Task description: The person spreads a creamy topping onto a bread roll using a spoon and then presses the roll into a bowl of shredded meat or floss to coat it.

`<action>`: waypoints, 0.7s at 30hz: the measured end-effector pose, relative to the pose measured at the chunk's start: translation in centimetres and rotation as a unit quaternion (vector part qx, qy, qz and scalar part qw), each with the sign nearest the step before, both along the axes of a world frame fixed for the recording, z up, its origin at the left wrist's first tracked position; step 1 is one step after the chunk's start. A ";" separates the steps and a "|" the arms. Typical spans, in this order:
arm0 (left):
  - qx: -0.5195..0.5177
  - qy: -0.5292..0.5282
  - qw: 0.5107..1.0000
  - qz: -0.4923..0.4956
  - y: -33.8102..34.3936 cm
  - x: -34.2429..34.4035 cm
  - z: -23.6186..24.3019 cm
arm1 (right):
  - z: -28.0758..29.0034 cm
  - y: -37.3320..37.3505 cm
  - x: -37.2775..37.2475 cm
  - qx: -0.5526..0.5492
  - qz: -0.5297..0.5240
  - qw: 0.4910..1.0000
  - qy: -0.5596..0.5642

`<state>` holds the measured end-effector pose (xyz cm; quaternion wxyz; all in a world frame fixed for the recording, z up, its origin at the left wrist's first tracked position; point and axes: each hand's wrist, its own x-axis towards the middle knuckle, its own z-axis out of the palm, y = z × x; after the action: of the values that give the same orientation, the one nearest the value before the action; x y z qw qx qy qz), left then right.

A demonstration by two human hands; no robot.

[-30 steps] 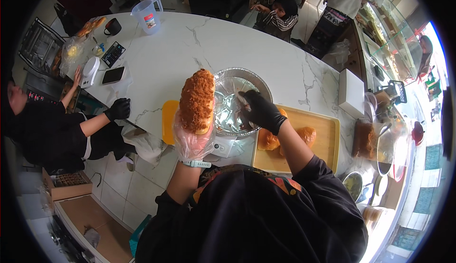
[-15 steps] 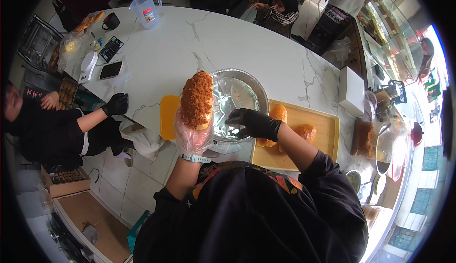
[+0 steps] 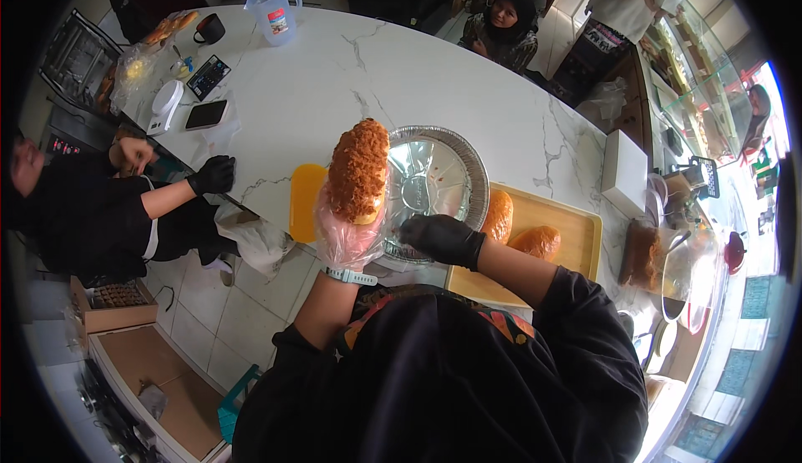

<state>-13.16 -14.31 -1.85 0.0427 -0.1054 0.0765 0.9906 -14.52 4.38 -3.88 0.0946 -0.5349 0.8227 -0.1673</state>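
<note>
My left hand [image 3: 352, 233], in a clear plastic glove, is closed round the lower end of a long bun [image 3: 357, 175]. Brown, crumbly shreds cover its top, and pale bread shows at its lower end. Just right of it lies a round foil pan [image 3: 478, 158] with a few dark crumbs near its front. My black-gloved right hand [image 3: 441, 239] is over the pan's near right edge, its fingers curled together; whatever they hold is hidden. Beside that hand, a wooden tray [image 3: 576, 254] bears glossy buns [image 3: 536, 243], partly covered by my arm.
A yellow lid-like piece [image 3: 302, 204] lies left of the bun. Farther off stand a clear jug [image 3: 271, 16], a black mug [image 3: 210, 28], a white scale [image 3: 165, 105] and a phone [image 3: 206, 114]. A white box [image 3: 624, 170] stands right. A co-worker's black-gloved hand [image 3: 213, 175] rests at the table's left edge.
My right hand has come nearer to me, toward the pan's front edge, and its fingers have curled in. The left hand still holds the bun. The whole view has shifted slightly.
</note>
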 end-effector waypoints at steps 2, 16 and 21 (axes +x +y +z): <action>-0.017 0.023 1.000 -0.003 0.0 -0.2 -0.2 | 0.2 0.2 -0.7 -0.061 -0.025 0.998 0.009; -0.240 0.069 0.967 0.049 2.3 -1.0 0.3 | 10.0 -2.4 -0.4 -0.316 -0.253 0.905 -0.132; -0.179 0.151 0.972 0.015 2.2 -0.3 0.3 | 9.1 -2.3 -0.8 -0.379 -0.221 0.895 -0.083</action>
<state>-13.51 -12.10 -1.51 -0.0040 0.0387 0.2562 0.9658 -15.29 2.04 5.25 -0.0864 -0.3192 0.7832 -0.5265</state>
